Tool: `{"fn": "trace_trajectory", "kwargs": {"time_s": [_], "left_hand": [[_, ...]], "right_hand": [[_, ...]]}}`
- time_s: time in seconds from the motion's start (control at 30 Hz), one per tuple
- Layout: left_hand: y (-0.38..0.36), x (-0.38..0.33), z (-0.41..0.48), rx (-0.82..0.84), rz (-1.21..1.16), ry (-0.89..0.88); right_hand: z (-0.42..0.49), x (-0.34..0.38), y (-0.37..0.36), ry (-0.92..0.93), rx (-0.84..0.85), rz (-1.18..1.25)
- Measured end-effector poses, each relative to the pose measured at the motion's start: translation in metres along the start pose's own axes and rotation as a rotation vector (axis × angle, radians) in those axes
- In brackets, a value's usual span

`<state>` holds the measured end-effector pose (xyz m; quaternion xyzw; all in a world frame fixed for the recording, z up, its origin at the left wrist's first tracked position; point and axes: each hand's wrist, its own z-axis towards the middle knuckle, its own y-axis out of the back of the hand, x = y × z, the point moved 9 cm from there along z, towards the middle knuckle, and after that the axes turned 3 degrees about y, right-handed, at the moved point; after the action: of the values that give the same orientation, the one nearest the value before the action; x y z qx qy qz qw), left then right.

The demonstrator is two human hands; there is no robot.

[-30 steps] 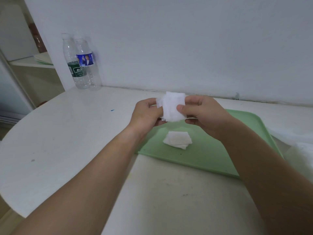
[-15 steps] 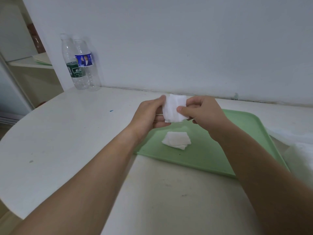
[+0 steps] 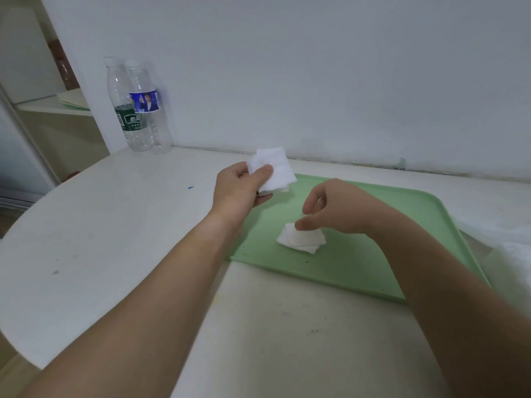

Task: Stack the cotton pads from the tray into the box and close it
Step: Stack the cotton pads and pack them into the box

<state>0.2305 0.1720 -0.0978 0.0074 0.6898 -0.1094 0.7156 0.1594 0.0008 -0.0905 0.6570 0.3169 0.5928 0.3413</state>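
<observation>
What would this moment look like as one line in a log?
left hand: holds cotton pads | right hand: empty, just above loose pads on green tray | box: not in view

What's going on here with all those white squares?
A person is gathering them up. The left hand holds a few cotton pads above the far left corner of the green tray. The right hand reaches down to a small pile of pads lying on the tray, fingertips at it but not pinching it yet. No box shows in the picture.
</observation>
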Motion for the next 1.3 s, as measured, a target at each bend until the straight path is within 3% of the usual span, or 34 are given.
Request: {"fn": "trace_trajectory", "kwargs": {"time_s": [0.17, 0.5, 0.7, 0.83, 1.07, 1.3], "left_hand": [[-0.003, 0.003, 0.000, 0.006, 0.032, 0.001], [0.001, 0.003, 0.000, -0.025, 0.049, 0.001], [0.008, 0.008, 0.003, -0.073, 0.066, 0.044], [-0.002, 0.009, 0.001, 0.012, 0.117, 0.044], [-0.027, 0.006, -0.010, 0.206, 0.166, 0.030], [-0.035, 0.006, -0.015, 0.303, 0.210, 0.037]], "right_hand": [[-0.005, 0.011, -0.017, 0.054, 0.141, -0.165], [-0.008, 0.016, -0.026, 0.108, 0.204, -0.138], [-0.007, 0.015, -0.003, 0.114, 0.119, 0.336], [-0.006, 0.018, 0.009, 0.187, 0.046, 0.575], [-0.006, 0.006, 0.024, 0.103, -0.162, 0.689], [-0.011, 0.001, 0.035, 0.052, -0.266, 0.597]]}}
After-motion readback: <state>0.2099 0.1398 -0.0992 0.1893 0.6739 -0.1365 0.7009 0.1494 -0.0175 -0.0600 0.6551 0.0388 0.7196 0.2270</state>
